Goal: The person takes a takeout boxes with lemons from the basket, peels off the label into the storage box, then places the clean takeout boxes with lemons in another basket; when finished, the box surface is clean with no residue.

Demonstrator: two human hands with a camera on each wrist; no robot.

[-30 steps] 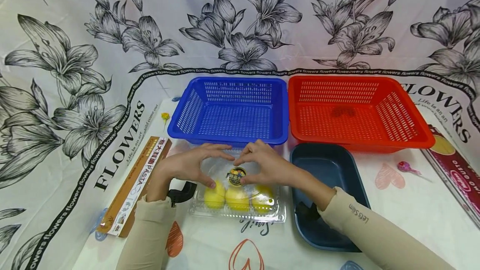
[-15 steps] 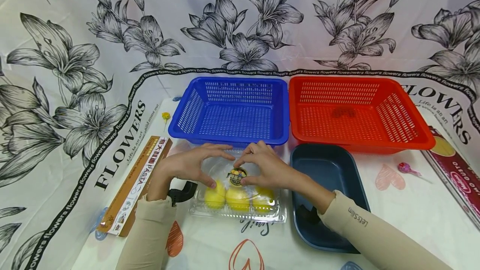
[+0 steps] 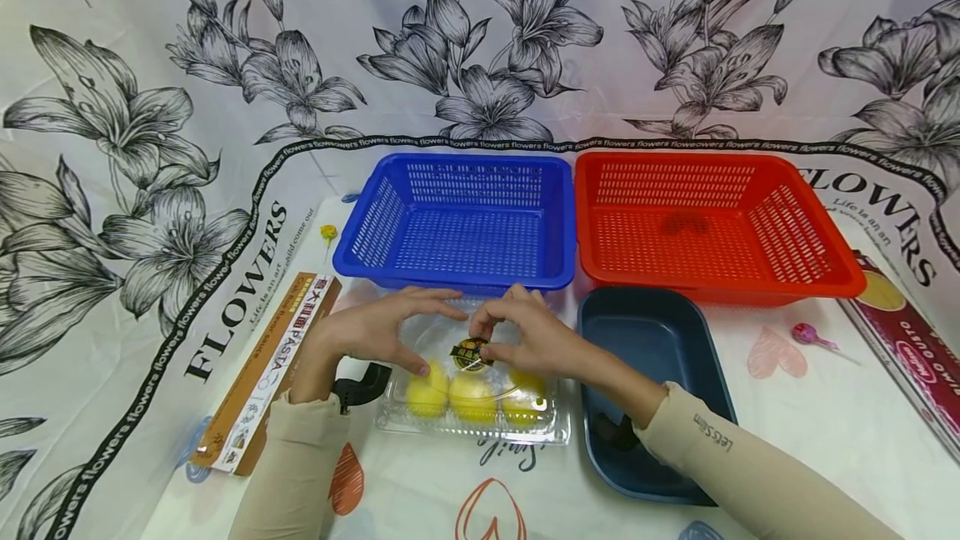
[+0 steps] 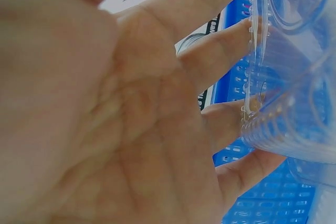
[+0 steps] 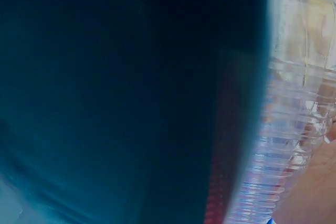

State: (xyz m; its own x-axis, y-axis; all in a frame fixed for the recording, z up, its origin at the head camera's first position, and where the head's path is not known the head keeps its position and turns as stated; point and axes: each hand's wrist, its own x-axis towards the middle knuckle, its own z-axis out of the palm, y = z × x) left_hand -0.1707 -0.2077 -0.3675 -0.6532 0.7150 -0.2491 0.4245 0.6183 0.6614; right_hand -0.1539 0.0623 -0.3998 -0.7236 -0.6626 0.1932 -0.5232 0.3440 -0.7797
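Tabletop [image 3: 420,482] bears a box [image 3: 397,422]; left fingers [image 3: 427,307] spread, unclenched, at its ten o'clock; right fingers [image 3: 489,312] curl, hold unclear. Press gently.

From my end I see a blue basket [image 3: 472,242] far left of centre and a red basket [image 3: 645,250] far right, both patterned with slots. Nearer, the clear container [image 3: 472,432] shows yellow round items [image 3: 473,398] and a black-and-gold label [image 3: 468,357]; the tray [image 3: 645,323] to its right is dark blue. The left box [image 3: 270,373] is brown and white, the right box [image 3: 910,344] maroon. Black floral line drawings cover the white backdrop cloth [image 3: 615,98], and the sleeves [image 3: 288,457] are beige.
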